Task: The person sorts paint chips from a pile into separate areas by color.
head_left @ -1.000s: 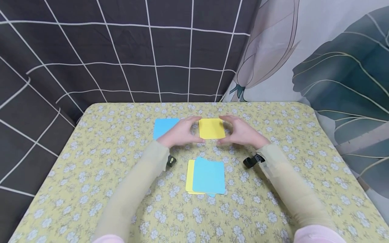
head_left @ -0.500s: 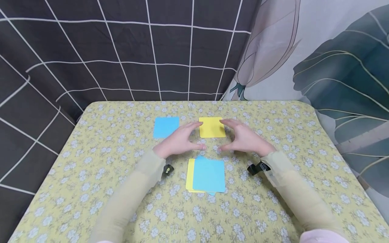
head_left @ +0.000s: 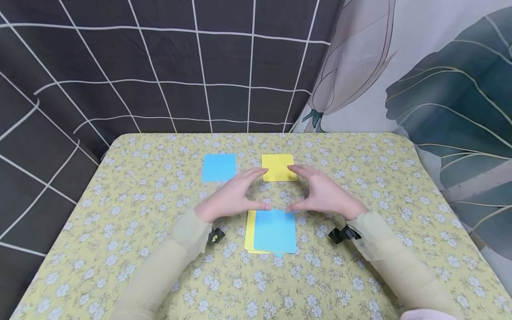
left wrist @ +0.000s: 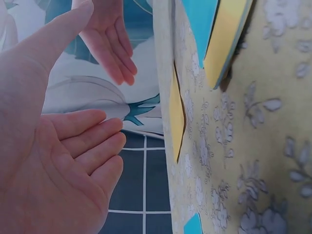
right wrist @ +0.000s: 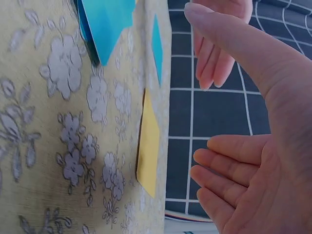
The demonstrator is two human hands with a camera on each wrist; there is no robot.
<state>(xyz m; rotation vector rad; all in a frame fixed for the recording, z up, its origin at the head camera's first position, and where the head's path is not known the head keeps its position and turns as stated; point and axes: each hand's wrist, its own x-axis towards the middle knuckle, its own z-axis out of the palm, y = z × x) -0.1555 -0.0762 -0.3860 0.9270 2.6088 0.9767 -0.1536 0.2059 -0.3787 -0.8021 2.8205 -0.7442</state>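
My left hand (head_left: 232,196) and right hand (head_left: 327,192) hover over the table, facing each other, with fingers spread and nothing held. Their fingertips overlap the near part of a square yellow card (head_left: 278,165) in the head view. The thumbs appear over the far edge of a loose stack, with a light blue card (head_left: 274,233) on top and a yellow card (head_left: 250,233) jutting out at its left. In the left wrist view, the left palm (left wrist: 73,165) is apart from the cloth. The right palm (right wrist: 248,180) is likewise clear of it.
A single blue card (head_left: 218,168) lies left of the lone yellow card. Yellow flowered cloth (head_left: 132,222) covers the table. Behind hangs a dark curtain (head_left: 168,58) with white grid lines, and a leaf-patterned curtain (head_left: 452,102) stands at the right.
Both hands have drawn back from beside the far yellow card toward the near stack, moving slightly apart at the wrists. The cards stay where they were.
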